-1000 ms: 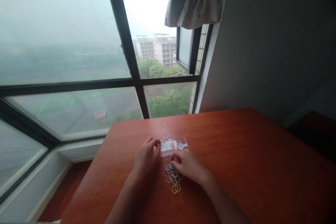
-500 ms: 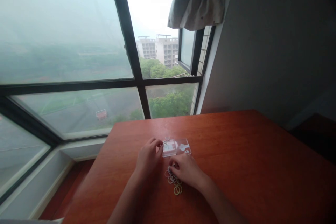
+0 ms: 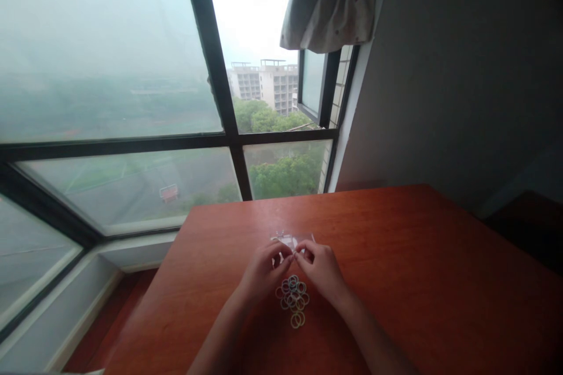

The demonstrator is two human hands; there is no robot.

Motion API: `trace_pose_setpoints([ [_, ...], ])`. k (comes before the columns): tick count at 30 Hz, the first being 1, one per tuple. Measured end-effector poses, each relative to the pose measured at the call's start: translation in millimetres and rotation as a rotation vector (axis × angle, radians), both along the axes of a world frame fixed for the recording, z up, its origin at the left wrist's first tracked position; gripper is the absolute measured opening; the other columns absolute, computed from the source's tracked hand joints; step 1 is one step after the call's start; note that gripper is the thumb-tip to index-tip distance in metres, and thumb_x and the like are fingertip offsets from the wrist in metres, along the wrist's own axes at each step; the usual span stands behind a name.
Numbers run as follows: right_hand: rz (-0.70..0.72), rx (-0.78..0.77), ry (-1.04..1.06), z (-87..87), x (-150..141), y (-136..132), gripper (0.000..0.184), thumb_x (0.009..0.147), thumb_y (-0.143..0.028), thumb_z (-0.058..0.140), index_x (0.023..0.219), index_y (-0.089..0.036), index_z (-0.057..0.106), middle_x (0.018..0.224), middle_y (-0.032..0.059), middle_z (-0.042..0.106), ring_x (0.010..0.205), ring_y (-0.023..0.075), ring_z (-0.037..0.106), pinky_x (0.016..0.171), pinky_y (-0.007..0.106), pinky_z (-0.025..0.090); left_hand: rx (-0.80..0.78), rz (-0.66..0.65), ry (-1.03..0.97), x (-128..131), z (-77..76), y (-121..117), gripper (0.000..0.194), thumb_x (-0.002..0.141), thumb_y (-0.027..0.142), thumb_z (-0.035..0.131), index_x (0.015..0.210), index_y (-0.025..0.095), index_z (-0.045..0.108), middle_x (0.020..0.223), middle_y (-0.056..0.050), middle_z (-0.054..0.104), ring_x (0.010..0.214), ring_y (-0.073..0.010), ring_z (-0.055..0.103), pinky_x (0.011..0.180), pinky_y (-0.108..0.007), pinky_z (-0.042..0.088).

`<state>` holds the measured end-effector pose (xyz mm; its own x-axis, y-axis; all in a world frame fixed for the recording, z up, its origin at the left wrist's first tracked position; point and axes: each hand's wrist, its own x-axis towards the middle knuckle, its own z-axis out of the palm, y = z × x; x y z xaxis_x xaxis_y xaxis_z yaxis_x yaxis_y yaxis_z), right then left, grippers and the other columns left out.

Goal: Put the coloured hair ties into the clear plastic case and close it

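My left hand [image 3: 266,269] and my right hand [image 3: 321,271] meet fingertip to fingertip, both closed in a pinch. Whatever lies between the fingertips is too small to make out. Just beyond them, partly hidden by the fingers, is a clear plastic box [image 3: 285,240] on the table. Below the hands lies a loose pile of small rings [image 3: 292,294], several of them overlapping, in whitish, greyish and yellowish tones. Two yellowish rings [image 3: 298,320] sit at its near end. Neither hand touches the pile.
The reddish-brown wooden table [image 3: 396,281] reaches up to the window frame [image 3: 237,139]. A grey wall [image 3: 431,88] stands at the right, and a short curtain [image 3: 329,6] hangs over the open window pane [image 3: 314,85].
My right hand has lifted away from the ring pile and moved up. My left hand has left the box's side and shifted right, so the fingertips now meet in front of the box.
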<state>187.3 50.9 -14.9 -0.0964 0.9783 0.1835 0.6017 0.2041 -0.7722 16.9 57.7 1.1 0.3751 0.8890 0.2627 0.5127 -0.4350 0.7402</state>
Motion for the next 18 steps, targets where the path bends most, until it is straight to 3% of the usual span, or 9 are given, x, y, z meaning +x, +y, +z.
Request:
trace_pose_setpoints([
  [7,-0.006,-0.002,0.031,3.5,2,0,0.014,0.080,-0.027,0.057,0.084,-0.021,0.069,0.053,-0.0035,0.054,0.052,0.0132,0.052,0.054,0.023,0.034,0.035,0.066,0.031,-3,-5.3,4,0.014,0.082,0.022,0.053,0.075,0.017,0.064,0.070,-0.001,0.061,0.060,-0.0114,0.053,0.058,-0.022,0.040],
  [13,-0.091,0.001,0.006,3.9,9,3,0.014,0.080,-0.026,0.056,0.084,-0.021,0.068,0.053,-0.0030,0.053,0.052,0.0141,0.051,0.053,0.024,0.032,0.124,0.417,0.079,-30,-13.4,20,0.019,0.084,0.032,0.052,0.077,0.018,0.064,0.070,-0.001,0.059,0.060,-0.0133,0.052,0.057,-0.023,0.039],
  [18,-0.071,-0.029,-0.037,3.5,8,3,0.012,0.079,-0.025,0.056,0.080,-0.022,0.068,0.055,-0.0021,0.057,0.054,0.0145,0.053,0.055,0.024,0.032,0.138,0.415,0.121,-31,-24.1,25,0.019,0.084,0.031,0.052,0.078,0.019,0.065,0.070,-0.001,0.060,0.062,-0.0142,0.054,0.059,-0.024,0.040],
])
